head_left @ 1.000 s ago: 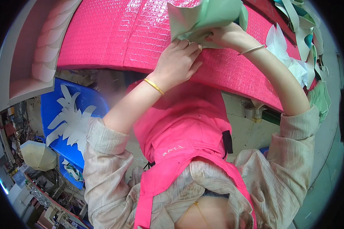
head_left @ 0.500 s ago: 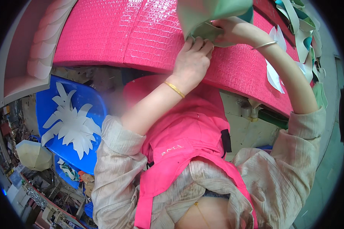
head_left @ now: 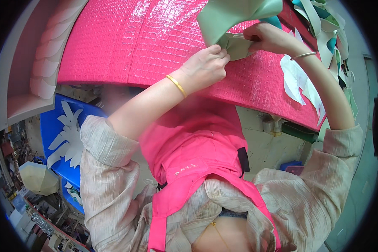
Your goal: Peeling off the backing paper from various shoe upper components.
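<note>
A pale green sheet of leather-like material (head_left: 235,17) lies folded and partly raised over the pink-covered table (head_left: 109,50). My left hand (head_left: 208,65) is closed on its lower corner, with the fingers curled under. At the other end of the turned-back flap (head_left: 238,46), my right hand (head_left: 269,38) pinches the edge between thumb and fingers. The flap is spread between both hands. A bit of teal material (head_left: 274,21) shows behind the right hand.
White cut pieces (head_left: 293,80) lie on the table by my right forearm. Green and teal strips (head_left: 323,25) heap at the far right. At left are a box holding overlapping pale curved pieces (head_left: 46,54) and a blue chair (head_left: 50,122) with white leaf-like cutouts (head_left: 71,143).
My left hand's fingers have curled closed over the corner, and that forearm has swung left. The right hand has shifted right, and the flap between the hands is more spread out.
</note>
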Motion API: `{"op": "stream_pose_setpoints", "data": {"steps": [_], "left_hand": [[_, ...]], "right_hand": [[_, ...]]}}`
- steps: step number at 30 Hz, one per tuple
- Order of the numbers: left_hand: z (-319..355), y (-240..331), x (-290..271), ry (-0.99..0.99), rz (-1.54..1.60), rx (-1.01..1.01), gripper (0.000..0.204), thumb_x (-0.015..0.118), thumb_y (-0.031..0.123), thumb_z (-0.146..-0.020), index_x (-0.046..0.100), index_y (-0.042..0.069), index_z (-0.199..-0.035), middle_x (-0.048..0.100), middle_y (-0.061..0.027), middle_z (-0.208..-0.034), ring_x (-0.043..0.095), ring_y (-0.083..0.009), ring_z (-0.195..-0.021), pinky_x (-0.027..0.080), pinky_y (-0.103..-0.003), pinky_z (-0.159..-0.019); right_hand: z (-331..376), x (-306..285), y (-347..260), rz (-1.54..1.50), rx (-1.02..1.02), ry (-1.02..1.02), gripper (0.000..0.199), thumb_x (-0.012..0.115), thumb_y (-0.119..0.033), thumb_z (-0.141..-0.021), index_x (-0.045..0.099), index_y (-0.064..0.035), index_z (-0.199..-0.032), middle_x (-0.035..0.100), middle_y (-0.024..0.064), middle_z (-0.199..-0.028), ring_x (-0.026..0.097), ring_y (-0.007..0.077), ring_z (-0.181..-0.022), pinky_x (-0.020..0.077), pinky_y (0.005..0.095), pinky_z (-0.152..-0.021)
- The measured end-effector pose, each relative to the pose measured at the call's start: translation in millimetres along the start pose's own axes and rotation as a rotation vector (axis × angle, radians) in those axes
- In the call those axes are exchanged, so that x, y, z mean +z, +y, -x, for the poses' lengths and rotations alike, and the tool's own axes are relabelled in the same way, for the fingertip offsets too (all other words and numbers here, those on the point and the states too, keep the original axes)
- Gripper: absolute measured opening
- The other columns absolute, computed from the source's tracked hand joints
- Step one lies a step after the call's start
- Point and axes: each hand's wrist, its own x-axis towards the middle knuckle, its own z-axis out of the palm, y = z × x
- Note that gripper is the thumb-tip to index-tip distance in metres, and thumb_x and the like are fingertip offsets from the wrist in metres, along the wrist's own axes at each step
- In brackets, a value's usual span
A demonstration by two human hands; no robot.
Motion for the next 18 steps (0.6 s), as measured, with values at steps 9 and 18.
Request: {"op": "stream_pose_setpoints", "data": {"steps": [9, 18], "left_hand": [[12.6, -14.4, -14.0, -0.041, 0.009, 0.008, 0.007, 0.052, 0.012, -0.06, 0.058, 0.01, -0.059, 0.05, 0.0005, -0.075, 0.048, -0.0105, -0.08, 0.036, -0.023, -0.076], [35.1, -0.2, -16.0, -0.015, 0.052, -0.147, 0.004, 0.054, 0.011, -0.064, 0.057, 0.008, -0.064, 0.048, 0.0003, -0.073, 0.048, -0.011, -0.076, 0.036, -0.023, -0.073]], "right_hand": [[0.7, -9.0, -19.8, -0.364, 0.113, -0.254, 0.034, 0.061, -0.017, -0.072, 0.052, 0.0002, -0.101, 0.056, 0.0069, -0.08, 0.049, 0.0129, -0.075, 0.0393, 0.0271, -0.071], [-27.9, 55.4, -39.0, -0.35, 0.215, 0.211, 0.033, 0.063, -0.018, -0.072, 0.053, -0.0006, -0.099, 0.058, 0.0091, -0.091, 0.053, 0.0159, -0.084, 0.0406, 0.0269, -0.075]]}}
